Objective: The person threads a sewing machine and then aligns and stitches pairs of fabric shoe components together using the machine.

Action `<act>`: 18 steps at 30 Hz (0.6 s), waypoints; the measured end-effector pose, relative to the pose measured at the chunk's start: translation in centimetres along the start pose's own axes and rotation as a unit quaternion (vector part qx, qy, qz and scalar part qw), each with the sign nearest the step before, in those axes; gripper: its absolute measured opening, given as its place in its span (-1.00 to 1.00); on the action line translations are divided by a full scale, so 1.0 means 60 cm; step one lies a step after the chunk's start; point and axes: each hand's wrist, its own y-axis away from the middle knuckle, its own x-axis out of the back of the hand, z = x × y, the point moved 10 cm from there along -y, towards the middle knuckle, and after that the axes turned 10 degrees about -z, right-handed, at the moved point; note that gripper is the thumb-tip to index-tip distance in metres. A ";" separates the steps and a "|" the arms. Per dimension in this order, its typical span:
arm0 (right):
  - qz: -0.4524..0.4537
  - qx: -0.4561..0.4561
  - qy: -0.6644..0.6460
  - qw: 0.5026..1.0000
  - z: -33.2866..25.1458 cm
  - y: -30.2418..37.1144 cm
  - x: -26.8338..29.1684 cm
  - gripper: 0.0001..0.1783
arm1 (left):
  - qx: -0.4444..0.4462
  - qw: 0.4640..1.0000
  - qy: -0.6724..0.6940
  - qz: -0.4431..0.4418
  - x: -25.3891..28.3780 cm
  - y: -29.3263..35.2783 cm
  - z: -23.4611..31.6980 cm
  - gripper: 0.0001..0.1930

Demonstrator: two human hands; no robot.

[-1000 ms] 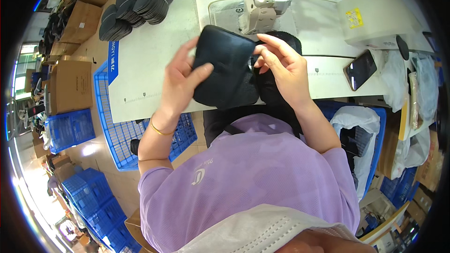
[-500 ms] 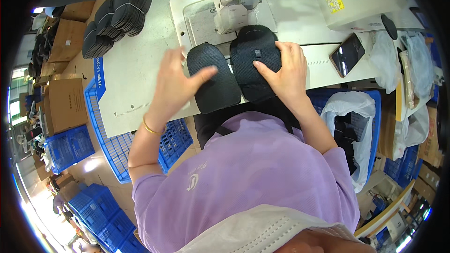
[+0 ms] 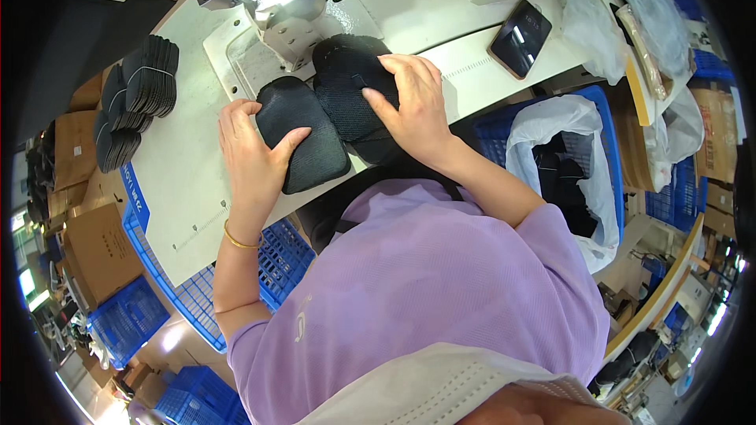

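Two black padded fabric pieces lie side by side on the white sewing table (image 3: 181, 189). My left hand (image 3: 250, 149) presses flat on the left piece (image 3: 303, 138), thumb spread across it. On the right piece (image 3: 350, 79) rests my right hand (image 3: 413, 106), fingers spread, just in front of the sewing machine head (image 3: 287, 12). Both pieces lie flat against the table near its front edge.
Stacks of black pieces (image 3: 134, 94) sit at the table's far left. A phone (image 3: 520, 38) lies at the right. A blue crate with a white bag (image 3: 563, 165) stands right of me, a blue basket (image 3: 189, 283) and cardboard boxes (image 3: 94, 244) to the left.
The folded black item I held up has been opened out and laid flat as two pieces. Both hands moved down onto them and pushed them toward the machine.
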 end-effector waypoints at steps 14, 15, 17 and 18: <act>0.005 0.066 -0.281 0.957 -0.067 -0.099 0.089 -0.84 | 0.105 0.668 0.731 0.091 0.054 -0.007 -0.001 -0.71; -0.040 0.053 -0.330 0.942 -0.079 -0.106 0.059 -0.85 | 0.089 0.680 0.724 0.077 0.046 -0.012 0.017 -0.72; -0.126 -0.013 -0.449 0.884 -0.089 -0.105 0.006 -0.82 | 0.093 0.699 0.706 0.063 0.033 -0.014 0.032 -0.74; -0.125 -0.010 -0.451 0.884 -0.099 -0.102 0.013 -0.82 | 0.091 0.701 0.705 0.064 0.035 -0.013 0.032 -0.74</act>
